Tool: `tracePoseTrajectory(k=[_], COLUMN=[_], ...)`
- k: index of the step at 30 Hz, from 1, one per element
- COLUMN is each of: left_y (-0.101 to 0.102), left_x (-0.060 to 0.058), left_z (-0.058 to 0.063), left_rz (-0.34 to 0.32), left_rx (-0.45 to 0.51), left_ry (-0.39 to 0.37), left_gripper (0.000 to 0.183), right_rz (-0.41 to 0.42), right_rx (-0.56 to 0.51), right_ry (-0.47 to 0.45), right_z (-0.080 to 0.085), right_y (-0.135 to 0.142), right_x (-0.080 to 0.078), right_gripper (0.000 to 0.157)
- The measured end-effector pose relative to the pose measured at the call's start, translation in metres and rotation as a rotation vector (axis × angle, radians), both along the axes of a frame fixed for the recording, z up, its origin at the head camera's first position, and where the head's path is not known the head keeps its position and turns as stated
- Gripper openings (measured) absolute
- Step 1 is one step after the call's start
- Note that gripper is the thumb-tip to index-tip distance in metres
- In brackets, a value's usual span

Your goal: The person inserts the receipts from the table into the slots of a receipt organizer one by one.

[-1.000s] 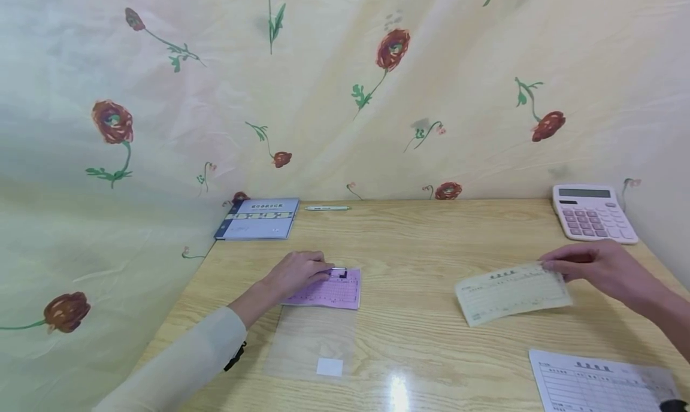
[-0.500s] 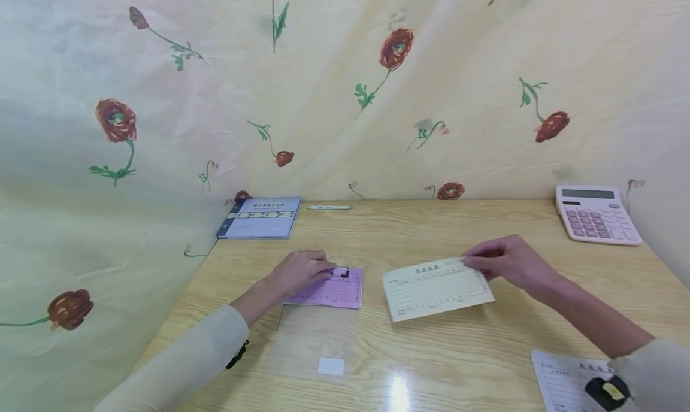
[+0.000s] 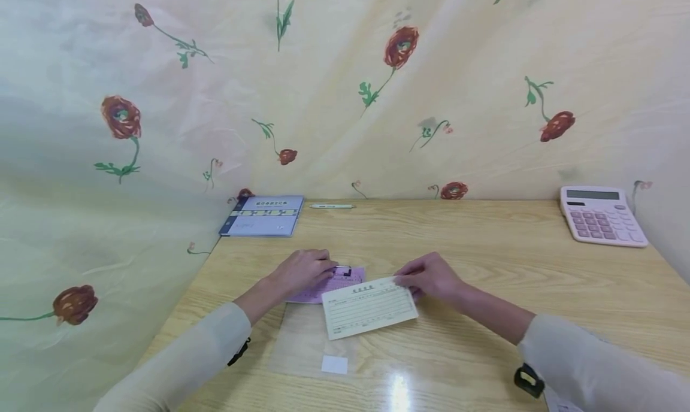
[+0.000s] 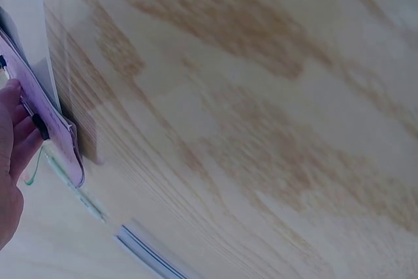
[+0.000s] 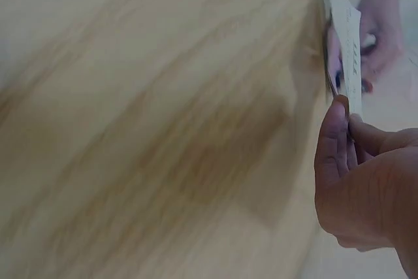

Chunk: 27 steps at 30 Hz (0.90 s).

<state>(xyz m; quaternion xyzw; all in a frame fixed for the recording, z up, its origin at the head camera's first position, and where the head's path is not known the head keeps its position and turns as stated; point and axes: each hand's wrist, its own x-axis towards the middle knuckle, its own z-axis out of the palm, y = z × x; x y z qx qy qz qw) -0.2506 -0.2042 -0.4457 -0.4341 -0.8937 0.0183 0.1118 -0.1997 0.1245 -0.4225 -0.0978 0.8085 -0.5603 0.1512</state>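
Note:
A clear clipboard with a white label lies on the table, and purple printed forms sit at its far end under a metal clip. My left hand grips that clip with thumb and fingers; in the left wrist view the fingers curl at the clip's black end. Between thumb and fingers my right hand pinches the upper right corner of a cream printed form. The form is tilted and overlaps the purple forms' right part in the head view. In the right wrist view it appears nearly edge-on.
A blue account book lies at the back left with a pen beside it. A pink and white calculator stands at the back right. Part of another white form shows under the right sleeve. Flowered cloth rises behind the table.
My right hand has carried the cream form leftward from the table's right side to the clipboard. My left hand has stayed at the clip. The right sleeve now covers most of the white form.

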Motion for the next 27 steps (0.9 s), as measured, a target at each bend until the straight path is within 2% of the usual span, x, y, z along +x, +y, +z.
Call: tracePoseTrajectory(k=[5,11,19,23,27], left_y=[-0.001,-0.001,-0.001,-0.001,0.000], left_x=[-0.001,-0.002,-0.002,-0.001,0.000], left_z=[0.000,0.000,0.001,0.002,0.002], left_rz=[-0.031,-0.043,-0.017,-0.038,-0.033], left_rx=[-0.004,-0.009,-0.047,-0.060,-0.113], left_ry=[0.041,0.050,0.032,0.053,0.064], left_gripper=[0.021,0.021,0.024,0.024,0.026], right_rz=[-0.041,-0.069,-0.084,-0.077,-0.069], right_rx=[0.046,0.071,0.074,0.115,0.159], right_ry=[0.027,0.074,0.096,0.108,0.124], right_z=[-0.015,-0.018,-0.016,-0.016,-0.019], right_y=[-0.034,-0.060,-0.078,-0.083,-0.087], right_x=[-0.001,-0.005,-0.015,-0.019,-0.024], right_gripper=[0.016,0.010,0.013,0.010,0.005])
